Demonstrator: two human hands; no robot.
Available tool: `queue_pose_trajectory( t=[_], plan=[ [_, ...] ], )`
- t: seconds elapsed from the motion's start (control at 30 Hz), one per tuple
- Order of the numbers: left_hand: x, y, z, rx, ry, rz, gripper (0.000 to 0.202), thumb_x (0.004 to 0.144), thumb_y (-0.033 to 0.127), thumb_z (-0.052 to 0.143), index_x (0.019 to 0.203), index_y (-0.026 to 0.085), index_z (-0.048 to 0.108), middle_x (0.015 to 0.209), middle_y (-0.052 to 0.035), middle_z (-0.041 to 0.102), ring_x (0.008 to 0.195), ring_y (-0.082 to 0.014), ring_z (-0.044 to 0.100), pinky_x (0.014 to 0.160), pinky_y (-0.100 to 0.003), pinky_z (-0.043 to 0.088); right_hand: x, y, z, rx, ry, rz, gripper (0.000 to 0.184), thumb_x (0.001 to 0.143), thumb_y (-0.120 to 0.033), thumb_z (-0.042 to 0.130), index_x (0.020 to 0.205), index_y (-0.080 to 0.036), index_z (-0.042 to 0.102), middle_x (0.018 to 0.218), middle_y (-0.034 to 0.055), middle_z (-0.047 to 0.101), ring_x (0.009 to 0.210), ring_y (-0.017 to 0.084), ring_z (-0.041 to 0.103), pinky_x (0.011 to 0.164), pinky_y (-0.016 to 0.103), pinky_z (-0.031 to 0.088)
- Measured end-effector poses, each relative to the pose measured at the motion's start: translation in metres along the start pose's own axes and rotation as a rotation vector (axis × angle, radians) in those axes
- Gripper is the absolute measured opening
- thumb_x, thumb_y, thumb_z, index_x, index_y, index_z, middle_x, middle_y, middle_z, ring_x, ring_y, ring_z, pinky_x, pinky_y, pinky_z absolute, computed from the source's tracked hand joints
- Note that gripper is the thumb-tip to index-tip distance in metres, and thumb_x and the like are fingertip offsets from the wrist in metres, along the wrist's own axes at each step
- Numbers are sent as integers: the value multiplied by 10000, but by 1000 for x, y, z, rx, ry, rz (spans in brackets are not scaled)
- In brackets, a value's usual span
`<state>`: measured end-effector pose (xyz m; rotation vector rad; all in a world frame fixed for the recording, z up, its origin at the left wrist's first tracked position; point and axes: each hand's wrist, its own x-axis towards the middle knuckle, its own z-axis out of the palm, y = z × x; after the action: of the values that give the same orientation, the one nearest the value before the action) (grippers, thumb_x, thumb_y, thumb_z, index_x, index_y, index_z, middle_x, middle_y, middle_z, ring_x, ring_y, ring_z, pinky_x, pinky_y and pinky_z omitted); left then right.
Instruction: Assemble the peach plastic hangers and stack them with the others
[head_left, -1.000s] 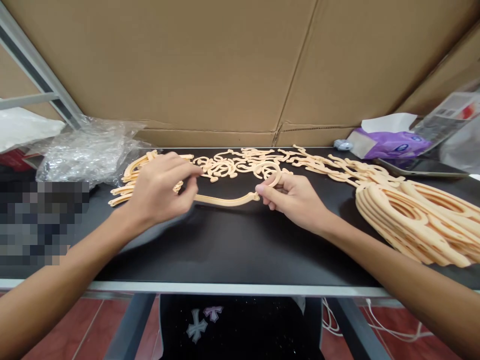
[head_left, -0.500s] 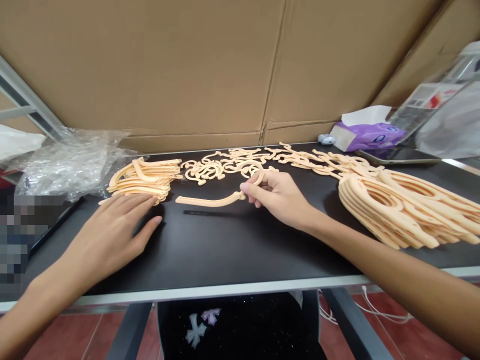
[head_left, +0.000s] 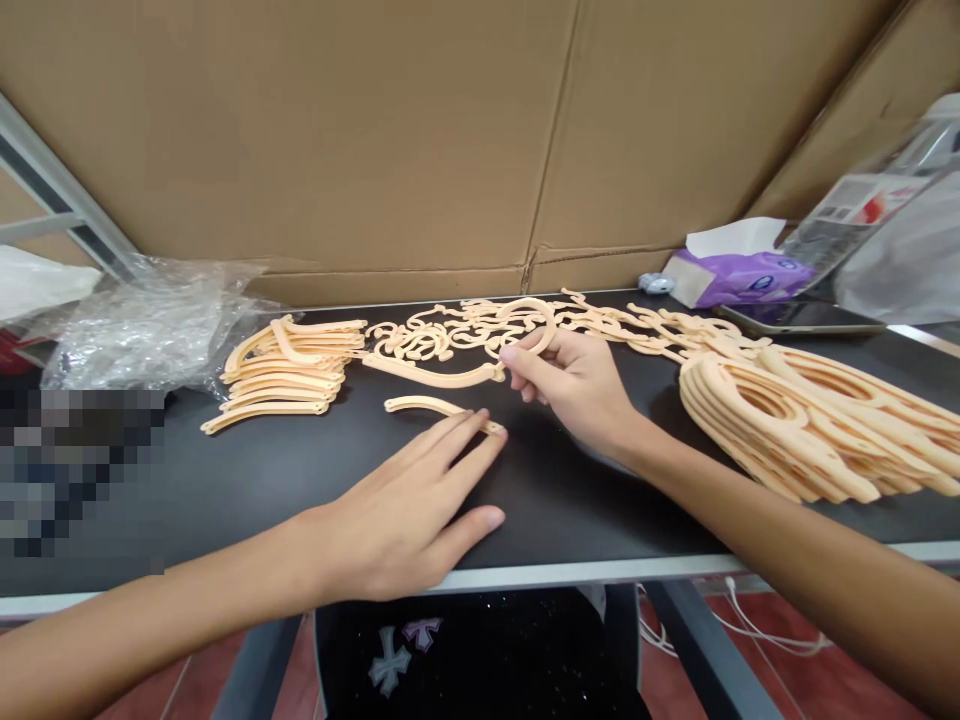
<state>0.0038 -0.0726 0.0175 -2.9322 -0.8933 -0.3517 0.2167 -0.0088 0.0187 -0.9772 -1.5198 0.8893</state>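
Note:
My right hand (head_left: 577,385) is closed on a peach plastic hanger piece (head_left: 457,375), pinching it near its round hook and holding it just above the black table (head_left: 300,480). My left hand (head_left: 409,510) lies flat with fingers stretched out, its fingertips on a loose curved peach strip (head_left: 427,405). A neat stack of curved strips (head_left: 289,365) sits to the left. Loose hook pieces (head_left: 450,330) are scattered along the back. A large stack of whole hanger frames (head_left: 810,420) lies at the right.
Cardboard sheets (head_left: 420,140) wall off the back. Crumpled clear plastic (head_left: 150,320) lies at the left. A purple tissue pack (head_left: 739,270) and a phone (head_left: 799,318) sit at the back right. The table's front edge (head_left: 562,570) runs under my left hand.
My left hand has slid right from beside the strip stack to the table's middle, onto a loose strip. My right hand lifted its hanger piece slightly toward the back.

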Motion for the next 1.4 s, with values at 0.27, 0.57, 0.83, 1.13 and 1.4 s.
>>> queue_pose_trajectory(
  t=[0.27,0.57,0.83,1.13,1.4],
  plan=[
    [19,-15,-13,5,419,132,227,953,204,584,1172,149,564,1160,-136,692,1098,-260,646,951,-420,549,-1,-2,1,-1,-50,12,261,827,-400,708,719,-177,626,669,0,637,542,94,536,515,241,443],
    [25,-47,1,31,292,-25,259,1035,273,453,894,148,632,823,-54,670,755,-192,625,717,-328,495,-11,-3,13,0,-279,6,284,865,-433,684,767,-174,618,670,-14,611,567,92,509,543,245,424],
    [15,-69,4,-76,459,-92,197,976,283,618,912,154,753,808,-33,747,728,-156,666,705,-267,474,-6,9,-1,-684,-409,-199,156,875,-310,699,947,-176,733,950,63,666,898,185,609,818,331,470],
    [17,-70,8,-199,432,-104,166,966,237,634,1007,161,775,829,-15,734,708,-108,647,685,-204,481,-1,9,-8,-772,-314,-115,201,953,-249,535,947,-196,729,957,42,756,869,193,668,780,328,469],
    [18,-73,7,-198,396,-90,160,961,226,634,967,140,769,777,-18,681,691,-107,601,673,-203,463,-2,-3,-7,-428,-225,-6,135,834,-283,683,822,-165,749,611,6,689,553,127,610,593,266,470]
  ],
)
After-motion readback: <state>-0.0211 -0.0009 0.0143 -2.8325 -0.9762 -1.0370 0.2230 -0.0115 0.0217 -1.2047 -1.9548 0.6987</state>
